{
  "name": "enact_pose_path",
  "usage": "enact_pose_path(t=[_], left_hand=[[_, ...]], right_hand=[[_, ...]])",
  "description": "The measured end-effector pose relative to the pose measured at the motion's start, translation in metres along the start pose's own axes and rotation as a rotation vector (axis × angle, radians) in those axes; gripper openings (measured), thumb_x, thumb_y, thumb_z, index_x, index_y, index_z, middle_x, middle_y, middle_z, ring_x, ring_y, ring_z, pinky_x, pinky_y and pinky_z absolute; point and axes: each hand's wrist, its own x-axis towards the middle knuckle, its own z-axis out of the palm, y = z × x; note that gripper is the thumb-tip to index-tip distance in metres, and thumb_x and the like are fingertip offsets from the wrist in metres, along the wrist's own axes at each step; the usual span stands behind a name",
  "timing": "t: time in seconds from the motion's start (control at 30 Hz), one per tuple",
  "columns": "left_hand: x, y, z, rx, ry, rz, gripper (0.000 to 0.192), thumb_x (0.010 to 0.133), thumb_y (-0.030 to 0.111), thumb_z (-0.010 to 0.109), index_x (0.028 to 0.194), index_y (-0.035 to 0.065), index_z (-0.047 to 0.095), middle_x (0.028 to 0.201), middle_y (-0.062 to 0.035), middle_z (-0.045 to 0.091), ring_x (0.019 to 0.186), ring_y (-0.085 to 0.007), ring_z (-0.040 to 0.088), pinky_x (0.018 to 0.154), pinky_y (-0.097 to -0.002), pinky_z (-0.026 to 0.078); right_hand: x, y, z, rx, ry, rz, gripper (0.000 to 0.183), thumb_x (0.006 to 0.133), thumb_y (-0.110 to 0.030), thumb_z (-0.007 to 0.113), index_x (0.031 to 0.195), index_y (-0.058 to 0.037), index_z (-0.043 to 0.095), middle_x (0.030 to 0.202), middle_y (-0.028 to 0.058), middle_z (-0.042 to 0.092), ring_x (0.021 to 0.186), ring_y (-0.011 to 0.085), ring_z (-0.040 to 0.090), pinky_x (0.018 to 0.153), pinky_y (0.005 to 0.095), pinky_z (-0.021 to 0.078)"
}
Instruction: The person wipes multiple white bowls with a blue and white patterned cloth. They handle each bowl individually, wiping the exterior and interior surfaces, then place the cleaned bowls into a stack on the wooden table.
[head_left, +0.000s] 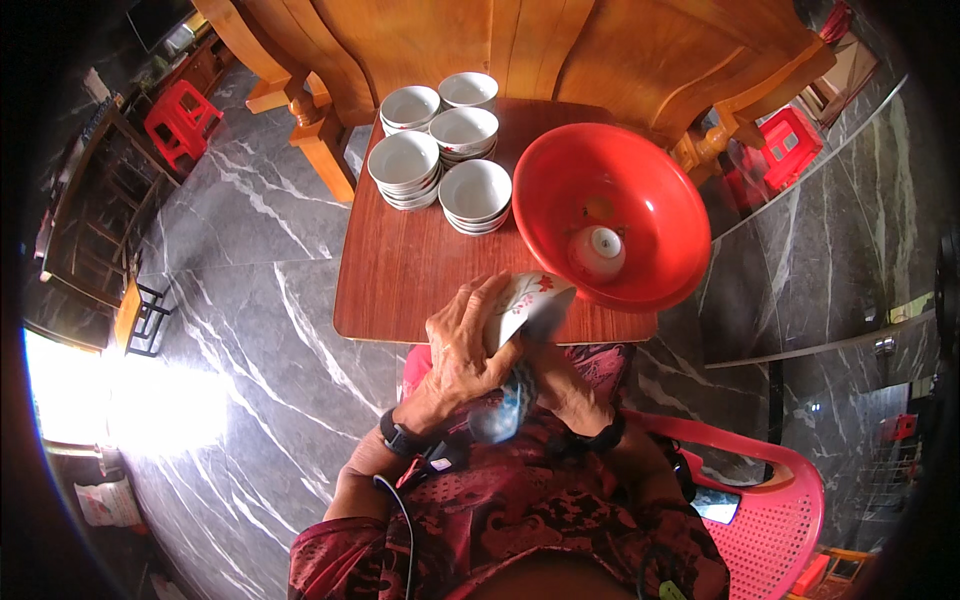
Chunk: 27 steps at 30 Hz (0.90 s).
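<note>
My left hand (466, 341) grips a white porcelain bowl (525, 300) with a red flower pattern, tilted on its side above the table's front edge. My right hand (561, 375) is at the bowl's opening, its fingers largely hidden. A blue and white cloth (499, 412) hangs from between the hands, bunched against the right one. Just beyond the hands, at the right, a large red plastic basin (667, 247) holds one upturned bowl (600, 251). Several stacks of white bowls (475, 191) stand on the left and back of the brown wooden table (405, 292).
A carved wooden bench (525, 52) runs behind the table. Red plastic stools (180, 124) stand on the marbled floor (255, 300) at left, with another stool (791, 146) at right. A pink plastic chair (780, 517) is under and beside me. A cable (405, 517) hangs near my left arm.
</note>
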Motion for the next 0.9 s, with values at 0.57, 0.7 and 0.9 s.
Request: enact_pose_path(t=[0.57,0.7,0.9], left_hand=[[0.009,0.013,-0.015,-0.042,-0.304,-0.114,0.050,0.064,0.019,0.065,0.107,-0.0029,0.053,0.090,-0.0202,0.059,0.078,-0.0362,0.059,0.067,-0.0409,0.049],[0.010,0.011,-0.012,-0.023,-0.384,-0.120,0.045,0.065,0.022,0.066,0.101,-0.0023,0.055,0.081,-0.0183,0.060,0.073,-0.0349,0.059,0.062,-0.0402,0.049],[-0.007,-0.009,0.005,0.132,-0.534,-0.057,0.035,0.066,0.023,0.066,0.093,0.0040,0.057,0.072,-0.0168,0.059,0.068,-0.0369,0.058,0.057,-0.0405,0.047]], right_hand=[[0.019,-0.012,-0.037,-0.601,0.159,-0.316,0.021,0.066,-0.010,0.067,0.079,-0.0037,0.052,0.071,0.0033,0.053,0.067,0.0208,0.054,0.060,0.0324,0.0421],[0.019,-0.033,-0.038,-1.029,0.151,-0.653,0.016,0.069,-0.016,0.061,0.071,-0.0063,0.048,0.066,0.0060,0.045,0.068,0.0260,0.050,0.062,0.0361,0.0378],[0.014,-0.029,-0.039,-1.158,-0.037,-0.598,0.012,0.067,-0.008,0.060,0.075,-0.0043,0.053,0.082,0.0098,0.056,0.078,0.0270,0.056,0.068,0.0343,0.0431]])
